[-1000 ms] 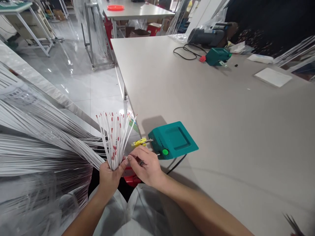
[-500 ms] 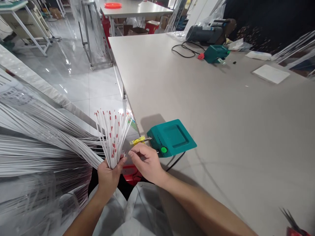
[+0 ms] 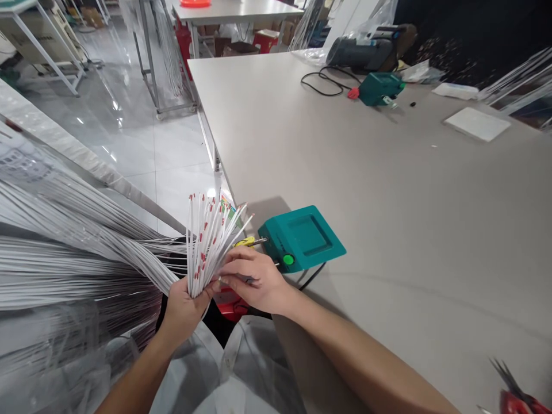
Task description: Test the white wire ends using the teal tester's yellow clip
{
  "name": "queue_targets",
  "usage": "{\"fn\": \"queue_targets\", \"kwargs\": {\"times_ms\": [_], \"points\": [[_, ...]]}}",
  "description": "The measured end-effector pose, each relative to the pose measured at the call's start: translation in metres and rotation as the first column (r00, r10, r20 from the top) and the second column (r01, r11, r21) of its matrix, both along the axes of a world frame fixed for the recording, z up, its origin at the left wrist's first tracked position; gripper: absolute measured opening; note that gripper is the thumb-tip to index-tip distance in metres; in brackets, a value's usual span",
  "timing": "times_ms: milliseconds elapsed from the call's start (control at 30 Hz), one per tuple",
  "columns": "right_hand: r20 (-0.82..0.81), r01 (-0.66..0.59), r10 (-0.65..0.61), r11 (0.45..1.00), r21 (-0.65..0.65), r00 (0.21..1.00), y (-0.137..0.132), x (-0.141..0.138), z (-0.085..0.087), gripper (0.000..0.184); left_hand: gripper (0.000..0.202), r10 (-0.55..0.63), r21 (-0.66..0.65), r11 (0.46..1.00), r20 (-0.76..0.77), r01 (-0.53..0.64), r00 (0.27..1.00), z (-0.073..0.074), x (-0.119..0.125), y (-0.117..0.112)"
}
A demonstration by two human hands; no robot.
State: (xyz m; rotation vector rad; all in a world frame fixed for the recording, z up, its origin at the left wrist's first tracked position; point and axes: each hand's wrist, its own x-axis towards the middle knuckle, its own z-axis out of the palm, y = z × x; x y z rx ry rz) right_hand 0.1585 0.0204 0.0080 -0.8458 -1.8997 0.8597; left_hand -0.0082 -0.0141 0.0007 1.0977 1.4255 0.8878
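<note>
My left hand (image 3: 184, 310) is wrapped round a bundle of white wires (image 3: 203, 253), whose red-tipped ends fan upward out of the fist. My right hand (image 3: 261, 282) reaches to the right side of that bundle. Its thumb and forefinger come together beside my left thumb, and what lies between them is too small to make out. Just past the right hand, a teal device (image 3: 334, 247) with a green button (image 3: 288, 260) sits at the table edge. A yellow-handled part (image 3: 245, 242) sticks out from its left side, partly behind my fingers.
Long white wires (image 3: 107, 247) stretch away to the left beside a plastic-wrapped rail (image 3: 86, 155). On the table (image 3: 388, 201) stand a second teal device (image 3: 379, 89), a dark motor (image 3: 357, 54) and a white slab (image 3: 477, 123). Red-handled scissors or tweezers (image 3: 515, 394) lie at the lower right.
My right hand has moved left and now meets the wire bundle by my left thumb. The wire ends have tilted and spread toward the right.
</note>
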Motion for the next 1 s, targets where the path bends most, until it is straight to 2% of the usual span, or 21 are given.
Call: {"fn": "queue_targets", "kwargs": {"times_ms": [67,167,300,367,433,500,567,667,833,900,1000], "points": [[0.082,-0.066,0.065,0.998,0.01,0.994,0.001,0.003,0.002,0.013,0.016,-0.047,0.003,0.999,0.0,0.047,0.999,0.001,-0.002,0.0],[0.164,-0.154,0.16,0.987,-0.05,0.973,0.003,0.008,0.006,0.01,0.013,-0.104,-0.009,0.994,0.015,0.105,0.994,0.002,-0.008,0.001],[0.097,-0.231,0.239,0.969,-0.081,0.966,0.002,0.008,0.011,0.007,0.01,-0.149,-0.045,0.987,0.113,0.155,0.982,0.003,-0.016,0.0],[0.007,-0.203,0.204,0.976,-0.079,0.979,-0.001,0.004,0.012,0.006,0.01,-0.104,-0.066,0.991,0.205,0.119,0.973,0.003,-0.019,-0.001],[-0.102,-0.123,0.112,0.986,-0.111,0.988,-0.006,-0.003,0.011,0.006,0.012,-0.024,-0.094,0.994,0.307,0.056,0.951,0.003,-0.019,-0.001],[-0.217,-0.049,0.005,0.979,-0.198,0.976,-0.011,-0.011,0.011,0.006,0.014,0.036,-0.121,0.993,0.391,0.012,0.92,0.004,-0.016,-0.002],[-0.323,-0.028,-0.081,0.947,-0.32,0.943,-0.016,-0.018,0.01,0.008,0.016,0.071,-0.129,0.991,0.446,-0.015,0.892,0.006,-0.012,-0.001],[-0.435,-0.066,-0.165,0.881,-0.468,0.885,-0.02,-0.024,0.008,0.013,0.02,0.153,-0.157,0.984,0.505,-0.084,0.85,0.007,-0.005,0.0],[-0.55,-0.24,-0.188,0.753,-0.612,0.813,-0.021,-0.025,0.004,0.016,0.024,0.231,-0.227,0.966,0.532,-0.126,0.814,0.007,0.002,0.001],[-0.556,-0.244,-0.202,0.742,-0.624,0.807,-0.021,-0.025,0.003,0.015,0.025,0.247,-0.233,0.962,0.525,-0.141,0.815,0.008,0.004,0.002],[-0.505,-0.166,-0.213,0.779,-0.604,0.836,-0.02,-0.025,0.003,0.013,0.023,0.246,-0.218,0.964,0.514,-0.152,0.821,0.007,0.004,0.002]]}}
